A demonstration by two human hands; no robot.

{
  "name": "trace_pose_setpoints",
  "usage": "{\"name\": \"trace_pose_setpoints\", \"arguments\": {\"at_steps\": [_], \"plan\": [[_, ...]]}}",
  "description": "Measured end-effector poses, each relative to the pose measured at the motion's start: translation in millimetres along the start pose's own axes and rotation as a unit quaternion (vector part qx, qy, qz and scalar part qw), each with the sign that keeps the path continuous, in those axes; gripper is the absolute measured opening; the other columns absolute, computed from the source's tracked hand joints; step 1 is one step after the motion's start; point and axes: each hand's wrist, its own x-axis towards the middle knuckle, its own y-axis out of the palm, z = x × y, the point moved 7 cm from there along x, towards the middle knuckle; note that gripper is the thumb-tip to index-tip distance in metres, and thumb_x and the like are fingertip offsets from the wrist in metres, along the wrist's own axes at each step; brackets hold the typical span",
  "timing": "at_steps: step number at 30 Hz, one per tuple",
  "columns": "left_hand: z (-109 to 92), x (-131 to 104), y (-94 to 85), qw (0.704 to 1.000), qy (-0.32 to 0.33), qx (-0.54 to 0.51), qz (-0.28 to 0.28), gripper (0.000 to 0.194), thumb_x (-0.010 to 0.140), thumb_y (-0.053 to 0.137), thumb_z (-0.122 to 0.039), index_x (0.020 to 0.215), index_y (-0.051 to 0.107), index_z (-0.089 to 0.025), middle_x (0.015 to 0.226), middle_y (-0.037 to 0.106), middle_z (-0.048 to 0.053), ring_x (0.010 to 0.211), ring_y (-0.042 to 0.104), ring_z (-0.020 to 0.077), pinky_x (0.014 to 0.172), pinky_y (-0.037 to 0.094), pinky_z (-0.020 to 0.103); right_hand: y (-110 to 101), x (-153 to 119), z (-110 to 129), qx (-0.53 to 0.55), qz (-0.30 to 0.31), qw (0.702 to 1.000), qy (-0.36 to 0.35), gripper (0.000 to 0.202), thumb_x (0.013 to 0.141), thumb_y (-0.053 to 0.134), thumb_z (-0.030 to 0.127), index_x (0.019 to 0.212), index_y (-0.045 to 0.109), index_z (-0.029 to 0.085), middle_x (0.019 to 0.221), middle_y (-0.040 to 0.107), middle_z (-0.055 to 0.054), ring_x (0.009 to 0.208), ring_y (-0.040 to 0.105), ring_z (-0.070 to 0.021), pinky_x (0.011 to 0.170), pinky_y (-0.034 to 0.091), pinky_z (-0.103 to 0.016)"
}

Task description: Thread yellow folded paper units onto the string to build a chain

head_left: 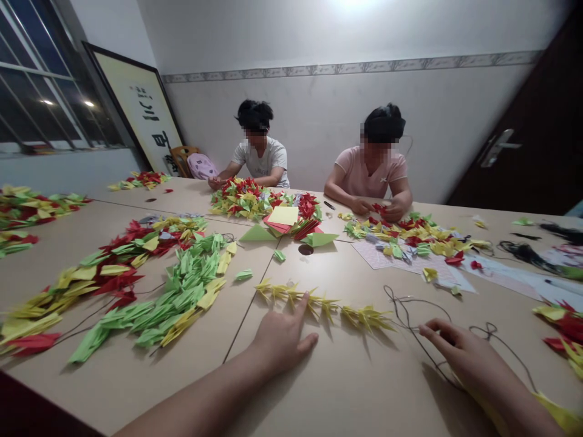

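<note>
A row of yellow folded-paper cranes [323,304] lies across the table in front of me, strung along a thin dark cord [401,306]. My left hand [285,340] rests by the row, index finger stretched out and touching the cranes, thumb apart. At the row's right end, my right hand [455,347] has thumb and forefinger pinched together on the cord, which loops loosely on the tabletop. Its other fingers are curled and partly hidden. Left of my left hand lies a long bunch of green paper cranes [182,291], edged with yellow ones.
Red and yellow strung cranes [113,273] lie at left. Square paper sheets [285,215] are stacked mid-table beside a crane heap [246,200]. Across the table sit two people; one person's hands [382,209] hold red paper. Printed sheets [371,255] and black cords [523,250] lie at right.
</note>
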Motion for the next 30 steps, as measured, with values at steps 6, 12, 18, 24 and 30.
{"name": "trace_pose_setpoints", "arguments": {"at_steps": [6,12,18,24,30], "plan": [[-23.9,3.7,-0.7,0.999,0.034,-0.017,0.015,0.076,0.08,0.034,-0.051,0.138,0.002,-0.014,0.07,0.064,0.009,0.066,0.059,0.0262,0.061,0.04,0.034,0.6,-1.8,3.4,-0.004,0.01,1.0,0.001,0.042,0.072,0.036,0.059,0.077,0.06,0.024,0.069,0.065,-0.002,0.067,0.059,-0.0209,0.058,0.04,-0.027],[-36.0,12.5,2.7,0.999,0.024,-0.023,0.006,0.072,0.081,0.031,-0.051,0.138,0.009,-0.012,0.074,0.065,0.011,0.067,0.06,0.027,0.06,0.041,0.034,-6.2,-7.4,14.3,-0.003,0.001,1.0,-0.004,0.039,0.073,0.036,0.056,0.074,0.059,0.024,0.065,0.063,-0.002,0.063,0.058,-0.02,0.056,0.039,-0.027],[-53.4,13.5,4.5,0.998,0.062,-0.005,0.019,0.075,0.08,0.033,-0.052,0.138,0.006,-0.012,0.068,0.064,0.01,0.062,0.06,0.0263,0.057,0.041,0.033,-9.9,-10.0,19.3,0.0,-0.007,1.0,-0.009,0.036,0.073,0.038,0.054,0.073,0.059,0.024,0.06,0.061,-0.001,0.06,0.057,-0.0194,0.054,0.038,-0.027],[-65.3,19.6,7.6,0.997,0.072,0.005,-0.001,0.07,0.08,0.031,-0.053,0.137,0.014,-0.015,0.074,0.065,0.012,0.066,0.061,0.0278,0.063,0.041,0.038,-14.8,-13.4,24.2,0.008,-0.026,0.999,-0.018,0.036,0.073,0.039,0.053,0.07,0.059,0.023,0.057,0.06,0.0,0.056,0.055,-0.018,0.052,0.036,-0.025],[-84.4,22.6,5.6,0.996,0.082,-0.006,0.032,0.075,0.078,0.036,-0.055,0.138,0.009,-0.017,0.069,0.065,0.011,0.062,0.06,0.0266,0.057,0.04,0.034,-16.7,-14.7,26.0,0.009,-0.028,0.999,-0.018,0.036,0.073,0.039,0.052,0.071,0.06,0.023,0.059,0.061,-0.001,0.055,0.055,-0.0183,0.05,0.036,-0.025]]}}
